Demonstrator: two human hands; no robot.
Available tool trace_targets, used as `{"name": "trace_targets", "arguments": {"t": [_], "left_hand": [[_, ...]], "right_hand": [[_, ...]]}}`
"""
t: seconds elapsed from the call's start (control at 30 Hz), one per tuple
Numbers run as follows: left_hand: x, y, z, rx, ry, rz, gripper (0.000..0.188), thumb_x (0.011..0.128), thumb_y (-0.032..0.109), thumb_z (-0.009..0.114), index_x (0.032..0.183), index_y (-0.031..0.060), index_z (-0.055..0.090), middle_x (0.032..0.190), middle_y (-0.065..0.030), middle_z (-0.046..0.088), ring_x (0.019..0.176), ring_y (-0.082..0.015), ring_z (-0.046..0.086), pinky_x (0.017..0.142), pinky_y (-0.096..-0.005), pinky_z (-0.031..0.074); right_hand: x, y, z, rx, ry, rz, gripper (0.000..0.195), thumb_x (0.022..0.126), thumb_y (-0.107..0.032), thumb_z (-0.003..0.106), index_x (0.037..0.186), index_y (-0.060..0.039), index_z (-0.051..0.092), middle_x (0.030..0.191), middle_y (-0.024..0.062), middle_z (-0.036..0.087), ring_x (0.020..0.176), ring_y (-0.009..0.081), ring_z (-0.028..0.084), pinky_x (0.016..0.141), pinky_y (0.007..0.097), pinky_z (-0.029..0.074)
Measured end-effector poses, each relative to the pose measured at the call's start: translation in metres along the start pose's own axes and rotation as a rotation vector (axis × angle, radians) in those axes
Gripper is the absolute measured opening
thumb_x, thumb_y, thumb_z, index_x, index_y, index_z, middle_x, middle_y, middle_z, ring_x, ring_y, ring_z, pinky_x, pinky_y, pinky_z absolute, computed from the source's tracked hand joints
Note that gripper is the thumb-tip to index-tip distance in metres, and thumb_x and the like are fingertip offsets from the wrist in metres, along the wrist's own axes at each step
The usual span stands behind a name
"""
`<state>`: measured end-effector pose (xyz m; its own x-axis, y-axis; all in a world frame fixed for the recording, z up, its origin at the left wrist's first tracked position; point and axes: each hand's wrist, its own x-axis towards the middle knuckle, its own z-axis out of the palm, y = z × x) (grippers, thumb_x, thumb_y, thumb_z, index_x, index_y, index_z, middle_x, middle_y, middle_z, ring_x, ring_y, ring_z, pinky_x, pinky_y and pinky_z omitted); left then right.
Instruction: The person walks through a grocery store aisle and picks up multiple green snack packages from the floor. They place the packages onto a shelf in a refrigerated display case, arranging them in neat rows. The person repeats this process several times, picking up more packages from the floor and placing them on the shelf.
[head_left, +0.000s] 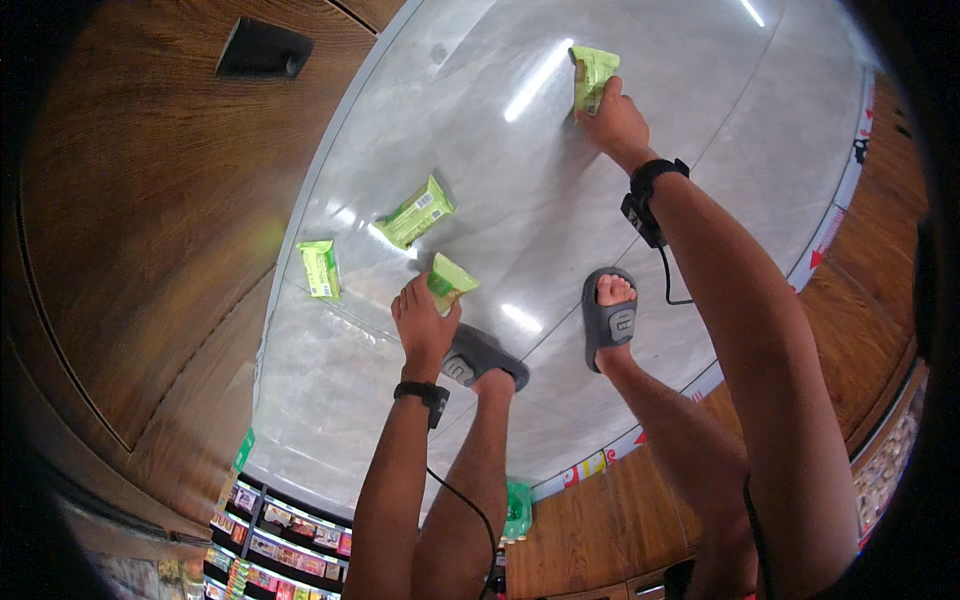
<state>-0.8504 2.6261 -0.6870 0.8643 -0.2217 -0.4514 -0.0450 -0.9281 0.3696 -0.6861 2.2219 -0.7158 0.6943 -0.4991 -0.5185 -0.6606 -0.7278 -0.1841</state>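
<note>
My right hand (616, 124) grips the near end of a green snack packet (595, 75) over the grey tiled floor (480, 127), out in front of me. Closer in, my left hand (425, 315) holds a second green packet (450, 280) by its left side, just above my sandalled left foot. Two more green packets lie on the floor: one packet (417, 213) slanted beyond my left hand, the other packet (320, 268) near the wooden cabinet on the left. Whether the held packets touch the floor is hard to tell.
A wooden cabinet front (150, 187) with a black recessed handle (264, 49) borders the floor at left. Wooden panels (600, 495) run along the right. Stocked shop shelves (292, 536) and a green plastic container (517, 510) stand behind me. Cables hang from both black wrist straps.
</note>
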Motion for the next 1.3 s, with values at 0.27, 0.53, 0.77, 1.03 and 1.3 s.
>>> {"name": "trace_targets", "arguments": {"t": [0.27, 0.53, 0.77, 1.03, 1.3], "left_hand": [[-0.026, 0.000, 0.005, -0.137, 0.000, -0.273, 0.067, 0.078, 0.028, 0.089, 0.126, -0.0009, 0.053, 0.124, -0.0215, 0.059, 0.121, -0.0401, 0.057, 0.098, -0.0514, 0.050], [-0.019, 0.051, -0.014, -0.906, -0.037, -0.503, 0.065, 0.084, 0.019, 0.091, 0.129, -0.0030, 0.048, 0.117, -0.0151, 0.067, 0.100, -0.0208, 0.068, 0.080, -0.0347, 0.061], [-0.029, 0.073, -0.028, -1.052, -0.164, -0.492, 0.055, 0.097, 0.015, 0.072, 0.142, -0.0020, 0.046, 0.121, -0.0175, 0.069, 0.106, -0.0230, 0.071, 0.086, -0.0339, 0.058], [-0.069, 0.137, -0.156, -1.314, -0.086, -0.491, 0.041, 0.111, 0.015, 0.047, 0.149, 0.0007, 0.046, 0.142, -0.0106, 0.057, 0.130, -0.0189, 0.055, 0.111, -0.0347, 0.044], [-0.139, 0.222, -0.309, -1.767, 0.040, -0.418, 0.065, 0.112, 0.050, 0.040, 0.160, 0.0055, 0.038, 0.158, -0.0088, 0.049, 0.145, -0.0239, 0.047, 0.121, -0.0400, 0.036]], "right_hand": [[-0.055, 0.021, 0.030, 0.171, -0.081, -0.007, 0.085, 0.087, -0.033, 0.081, 0.145, 0.0041, 0.031, 0.121, 0.0329, 0.066, 0.112, 0.0477, 0.068, 0.095, 0.0523, 0.056], [-0.208, 0.017, 0.026, 1.084, -0.919, 0.273, 0.069, 0.086, -0.028, 0.078, 0.149, -0.0190, 0.051, 0.115, -0.0001, 0.068, 0.110, 0.0154, 0.061, 0.090, 0.0347, 0.049], [-0.272, -0.006, 0.001, 1.429, -1.177, 0.386, 0.058, 0.094, -0.027, 0.059, 0.151, -0.0219, 0.051, 0.126, -0.0020, 0.063, 0.110, 0.0149, 0.060, 0.083, 0.0319, 0.046], [-0.328, -0.042, -0.102, 1.636, -1.257, 0.517, 0.056, 0.101, -0.021, 0.036, 0.155, -0.0125, 0.045, 0.135, 0.0076, 0.066, 0.114, 0.0232, 0.068, 0.089, 0.0361, 0.055], [-0.397, -0.072, -0.263, 1.247, -0.920, 0.436, 0.044, 0.108, -0.034, 0.035, 0.128, -0.0067, 0.063, 0.108, 0.0061, 0.072, 0.087, 0.0145, 0.069, 0.069, 0.0331, 0.055]]}}
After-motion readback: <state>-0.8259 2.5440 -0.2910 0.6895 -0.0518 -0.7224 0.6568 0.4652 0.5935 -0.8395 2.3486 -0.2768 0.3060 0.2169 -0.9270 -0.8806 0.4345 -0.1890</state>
